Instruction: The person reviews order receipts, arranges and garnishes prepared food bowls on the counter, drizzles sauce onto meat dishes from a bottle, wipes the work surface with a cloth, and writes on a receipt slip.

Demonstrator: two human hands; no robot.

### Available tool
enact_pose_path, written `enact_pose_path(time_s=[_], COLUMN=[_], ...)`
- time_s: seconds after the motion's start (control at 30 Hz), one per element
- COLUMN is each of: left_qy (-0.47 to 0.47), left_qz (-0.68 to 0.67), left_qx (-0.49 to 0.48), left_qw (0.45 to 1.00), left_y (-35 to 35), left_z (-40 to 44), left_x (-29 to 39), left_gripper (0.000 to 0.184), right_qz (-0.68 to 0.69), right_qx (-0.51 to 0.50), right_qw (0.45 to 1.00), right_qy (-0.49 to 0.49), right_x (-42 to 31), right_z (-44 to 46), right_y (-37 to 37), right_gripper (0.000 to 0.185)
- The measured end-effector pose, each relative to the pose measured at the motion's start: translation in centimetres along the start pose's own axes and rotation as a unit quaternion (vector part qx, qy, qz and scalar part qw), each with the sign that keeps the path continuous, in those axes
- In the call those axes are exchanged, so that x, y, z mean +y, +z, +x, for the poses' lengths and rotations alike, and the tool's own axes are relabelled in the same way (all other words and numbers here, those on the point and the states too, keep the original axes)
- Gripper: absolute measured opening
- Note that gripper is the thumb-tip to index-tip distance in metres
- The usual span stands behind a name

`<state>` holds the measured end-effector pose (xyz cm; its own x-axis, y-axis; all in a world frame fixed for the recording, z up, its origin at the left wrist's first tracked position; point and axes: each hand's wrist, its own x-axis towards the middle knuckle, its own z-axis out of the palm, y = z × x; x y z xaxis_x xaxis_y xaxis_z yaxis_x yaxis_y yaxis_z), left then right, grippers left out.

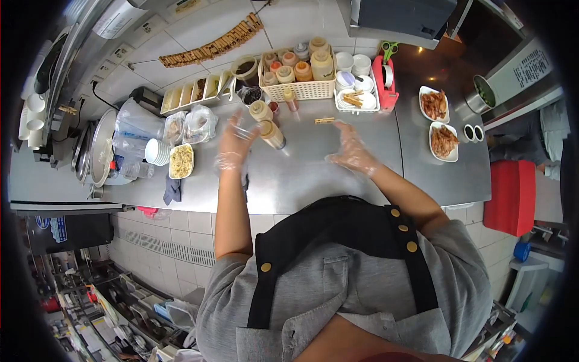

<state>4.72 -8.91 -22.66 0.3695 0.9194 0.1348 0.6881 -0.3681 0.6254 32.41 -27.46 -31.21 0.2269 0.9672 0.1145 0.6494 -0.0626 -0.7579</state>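
Note:
My left hand (234,148), in a clear plastic glove, is raised over the steel counter with its fingers apart, slightly blurred. Just right of its fingers are a squeeze bottle with a pale cap (260,111) and a tilted-looking sauce bottle (272,134). My right hand (353,149), gloved the same way, has its fingers spread and holds nothing that I can see. A wooden clothespin (324,120) lies close to its fingertips; whether they touch is unclear. Further back stands a small sauce bottle (291,100).
A cream basket (295,92) of squeeze bottles and a white tray (357,110) of tubs line the wall. Rice fills a bowl (181,161) at left. Two white dishes of meat (444,142) sit at right, beside two sauce cups (474,133). A red bin (510,198) stands beyond the counter.

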Motion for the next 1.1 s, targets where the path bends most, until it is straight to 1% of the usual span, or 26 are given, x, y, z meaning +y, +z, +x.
enact_pose_path(time_s=[0.03,0.07,0.1,0.17,0.23,0.27,0.3,0.33,0.37,0.43,0.47,0.5,0.53,0.6,0.63,0.67,0.73,0.77,0.8,0.87,0.9,0.93,0.97,1.03,1.07,1.1], left_qy=[0.004,0.01,0.014,-0.061,-0.024,0.009,0.01,0.026,0.042,0.043,0.045,0.045,0.046,0.04,-0.003,-0.002,0.148,0.102,0.104,0.109,0.104,0.108,0.105,0.105,0.115,0.123], left_qz=[0.009,0.017,0.019,0.069,0.049,0.026,0.027,0.019,0.01,-0.028,-0.068,-0.07,-0.071,-0.095,-0.068,-0.068,-0.025,-0.075,-0.077,-0.074,-0.154,-0.154,-0.191,-0.228,-0.174,-0.118], left_qx=[-0.019,-0.037,-0.04,-0.084,-0.052,-0.021,-0.023,0.005,0.035,0.049,0.06,0.016,0.014,0.06,0.075,0.069,0.07,-0.025,-0.026,-0.084,-0.076,-0.083,-0.065,-0.05,-0.068,-0.085], left_qw=[1.0,0.999,0.999,0.992,0.997,0.999,0.999,0.999,0.998,0.997,0.995,0.996,0.996,0.993,0.995,0.995,0.986,0.992,0.991,0.988,0.98,0.979,0.974,0.967,0.976,0.982], left_y=[1.4,2.8,4.0,5.7,6.8,7.1,7.6,8.0,8.1,9.0,8.7,8.2,8.0,7.4,5.6,5.2,4.7,5.1,5.9,7.8,9.9,10.5,11.2,11.9,11.6,11.6], left_z=[-0.1,-0.1,-0.1,-0.2,-0.2,-0.2,-0.3,-0.5,-0.5,-0.6,-0.5,-0.5,0.0,1.5,2.4,3.6,6.5,7.5,8.0,8.6,9.1,9.1,9.0,8.5,8.2,7.8], left_x=[-0.6,-0.8,-1.0,-1.0,-1.1,-0.9,-0.7,-0.6,-0.6,-1.6,-1.4,-1.3,-1.9,-3.7,-2.2,-2.5,-3.3,-4.1,-4.5,-5.0,-7.0,-6.9,-6.8,-5.7,-4.3,-3.2], left_gripper=[0.082,0.087,0.087,0.085,0.081,0.077,0.077,0.071,0.066,0.065,0.065,0.062,0.062,0.058,0.062,0.062,0.074,0.084,0.084,0.08,0.074,0.074,0.07,0.066,0.064,0.062], right_qz=[0.003,-0.049,-0.102,-0.106,-0.11,-0.109,-0.109,-0.107,-0.096,-0.085,-0.019,0.045,0.045,0.201,0.211,0.212,0.249,0.261,0.241,0.219,0.261,0.299,0.159,0.115,0.073,0.123], right_qx=[0.001,-0.038,-0.077,-0.084,-0.089,-0.036,0.016,0.014,-0.046,-0.104,-0.089,-0.072,-0.07,-0.062,-0.053,-0.05,-0.07,-0.076,-0.054,-0.029,0.084,0.198,0.183,0.207,0.223,0.197], right_qw=[1.0,0.997,0.989,0.986,0.982,0.991,0.994,0.994,0.994,0.991,0.992,0.98,0.981,0.967,0.971,0.971,0.963,0.959,0.965,0.971,0.959,0.933,0.97,0.971,0.972,0.973], right_qy=[0.004,0.041,0.077,0.102,0.124,0.072,0.019,0.02,0.015,0.008,-0.086,-0.179,-0.177,-0.142,-0.102,-0.096,-0.082,-0.077,-0.089,-0.096,-0.069,-0.04,-0.028,-0.018,-0.014,-0.003], right_x=[-0.4,-0.8,-1.0,-0.6,-0.1,0.1,0.3,-0.1,-0.6,-1.7,-2.0,-2.1,-2.7,-3.7,-3.3,-2.9,-2.0,-2.3,-2.3,-1.9,-1.3,-1.1,-1.2,1.4,2.2,3.0], right_z=[0.9,2.0,3.2,5.9,8.7,9.9,10.8,11.5,12.5,13.8,13.4,13.1,12.9,12.5,12.4,12.4,12.1,12.0,12.0,12.1,12.1,12.0,12.1,13.4,14.1,14.4], right_y=[0.8,1.7,2.5,4.2,5.9,6.6,7.3,7.7,8.1,9.0,10.0,10.8,11.1,11.3,12.2,12.1,11.0,9.7,7.8,6.3,6.2,5.7,3.6,4.2,4.1,3.9], right_gripper=[0.084,0.082,0.081,0.08,0.08,0.07,0.061,0.061,0.059,0.056,0.059,0.062,0.062,0.064,0.061,0.061,0.056,0.054,0.051,0.049,0.048,0.048,0.055,0.058,0.06,0.064])
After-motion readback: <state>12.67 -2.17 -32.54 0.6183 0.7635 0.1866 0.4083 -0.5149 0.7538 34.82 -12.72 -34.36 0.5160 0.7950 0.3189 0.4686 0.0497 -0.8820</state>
